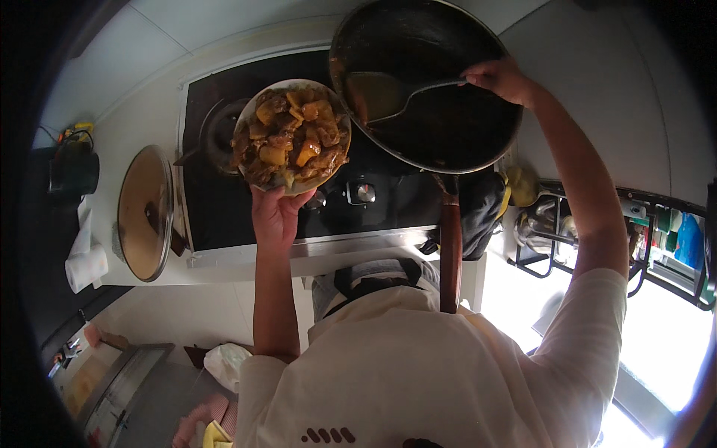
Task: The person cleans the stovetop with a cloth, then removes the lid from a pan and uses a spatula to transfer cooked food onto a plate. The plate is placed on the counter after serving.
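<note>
My left hand [278, 215] grips the near edge of a round plate [308, 186], thumb at its rim. The plate is heaped with chunks of browned meat and what look like potato pieces [305, 126] in sauce. My right hand [501, 79] holds a cooking spatula [434, 85] by its handle. Its broad blade rests at the left inside of a large dark wok [431, 134], beside the plate. A little brown sauce shows around the blade. The wok's wooden handle [451, 252] points toward my body.
A black gas cooktop [224, 218] with control knobs [365, 193] lies beneath. At left are a glass lid [143, 218] and a paper towel roll [87, 266]. A dark cloth or bag [476, 218] hangs at the right, near a metal rack [554, 235].
</note>
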Motion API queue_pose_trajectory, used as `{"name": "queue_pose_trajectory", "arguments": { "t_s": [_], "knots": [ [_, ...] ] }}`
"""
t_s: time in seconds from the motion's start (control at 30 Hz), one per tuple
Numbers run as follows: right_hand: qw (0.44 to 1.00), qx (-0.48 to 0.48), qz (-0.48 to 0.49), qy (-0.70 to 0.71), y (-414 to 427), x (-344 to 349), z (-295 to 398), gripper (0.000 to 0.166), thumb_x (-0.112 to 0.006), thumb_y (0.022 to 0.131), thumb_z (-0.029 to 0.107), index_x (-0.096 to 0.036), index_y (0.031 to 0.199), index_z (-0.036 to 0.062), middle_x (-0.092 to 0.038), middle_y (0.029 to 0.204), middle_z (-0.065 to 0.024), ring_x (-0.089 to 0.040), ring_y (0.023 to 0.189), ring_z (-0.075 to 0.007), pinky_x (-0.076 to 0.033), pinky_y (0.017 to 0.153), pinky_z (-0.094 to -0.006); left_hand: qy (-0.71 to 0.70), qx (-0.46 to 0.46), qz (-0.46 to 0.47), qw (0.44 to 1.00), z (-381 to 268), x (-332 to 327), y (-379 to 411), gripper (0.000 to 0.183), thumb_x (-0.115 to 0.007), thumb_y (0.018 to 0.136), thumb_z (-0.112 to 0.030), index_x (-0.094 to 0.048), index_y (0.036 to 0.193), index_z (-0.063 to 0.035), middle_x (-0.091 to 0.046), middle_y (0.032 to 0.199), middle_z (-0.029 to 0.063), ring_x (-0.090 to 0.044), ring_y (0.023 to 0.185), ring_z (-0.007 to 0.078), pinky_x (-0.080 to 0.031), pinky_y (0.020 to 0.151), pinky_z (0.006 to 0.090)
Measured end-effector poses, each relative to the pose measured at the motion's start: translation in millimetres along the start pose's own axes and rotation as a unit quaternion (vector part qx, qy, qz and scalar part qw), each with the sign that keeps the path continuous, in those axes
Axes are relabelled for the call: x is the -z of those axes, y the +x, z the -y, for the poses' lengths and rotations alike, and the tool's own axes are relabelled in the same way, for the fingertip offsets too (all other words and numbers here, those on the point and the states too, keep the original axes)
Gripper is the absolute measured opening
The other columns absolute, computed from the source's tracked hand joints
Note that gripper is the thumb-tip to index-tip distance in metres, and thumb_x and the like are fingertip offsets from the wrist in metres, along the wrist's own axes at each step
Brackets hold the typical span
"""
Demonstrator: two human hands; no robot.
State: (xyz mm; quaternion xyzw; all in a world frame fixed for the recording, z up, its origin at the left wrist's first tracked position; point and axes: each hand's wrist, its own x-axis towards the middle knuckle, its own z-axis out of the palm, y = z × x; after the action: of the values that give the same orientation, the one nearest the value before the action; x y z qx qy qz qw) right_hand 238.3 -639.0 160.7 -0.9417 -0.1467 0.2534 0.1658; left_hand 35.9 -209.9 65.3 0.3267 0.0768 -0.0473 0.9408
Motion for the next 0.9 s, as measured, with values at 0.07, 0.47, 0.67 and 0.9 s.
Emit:
{"name": "queue_pose_trajectory", "arguments": {
  "t_s": [0.07,0.47,0.67,0.9],
  "knots": [
    [0.998,0.011,0.002,0.062,0.9,0.0,6.9,0.032,-0.052,0.097,0.038,-0.067,0.117,0.0180,-0.069,0.111,-0.0025,-0.059,0.109,-0.0177,-0.040,0.096,-0.0363,-0.004,-0.005,-0.007,1.000,0.5,2.2,-1.4,0.063,-0.051,0.087,-0.001,-0.024,0.143,-0.0106,-0.040,0.139,0.0168,-0.053,0.121,0.0344,-0.055,0.092,0.0461],
    [0.869,0.259,-0.300,-0.296,-31.7,53.7,169.7,0.016,-0.062,0.088,0.022,-0.069,0.102,0.0213,-0.063,0.084,0.0009,-0.058,0.080,-0.0152,-0.035,0.081,-0.0362,-0.019,0.008,-0.009,1.000,-2.0,0.1,-4.3,0.065,-0.047,0.087,0.000,-0.020,0.144,-0.0150,-0.040,0.138,0.0170,-0.053,0.119,0.0364,-0.057,0.089,0.0479],
    [0.786,0.307,-0.341,-0.414,-75.9,61.9,258.8,0.008,-0.062,0.086,0.016,-0.068,0.090,0.0197,-0.057,0.075,-0.0006,-0.056,0.079,-0.0158,-0.035,0.070,-0.0383,-0.026,-0.009,-0.014,1.000,-7.3,-6.9,-10.8,0.061,-0.053,0.088,-0.003,-0.027,0.142,-0.0139,-0.045,0.134,0.0168,-0.057,0.115,0.0355,-0.059,0.086,0.0471],
    [0.692,0.293,-0.410,-0.517,-119.2,48.1,284.0,0.029,-0.075,0.075,0.022,-0.072,0.102,0.0297,-0.058,0.082,0.0095,-0.057,0.082,-0.0066,-0.030,0.082,-0.0311,-0.038,0.001,0.013,0.999,-18.6,-2.5,-18.2,0.066,-0.054,0.088,-0.004,-0.022,0.144,-0.0221,-0.043,0.137,0.0135,-0.055,0.118,0.0334,-0.058,0.087,0.0478]
  ]
}}
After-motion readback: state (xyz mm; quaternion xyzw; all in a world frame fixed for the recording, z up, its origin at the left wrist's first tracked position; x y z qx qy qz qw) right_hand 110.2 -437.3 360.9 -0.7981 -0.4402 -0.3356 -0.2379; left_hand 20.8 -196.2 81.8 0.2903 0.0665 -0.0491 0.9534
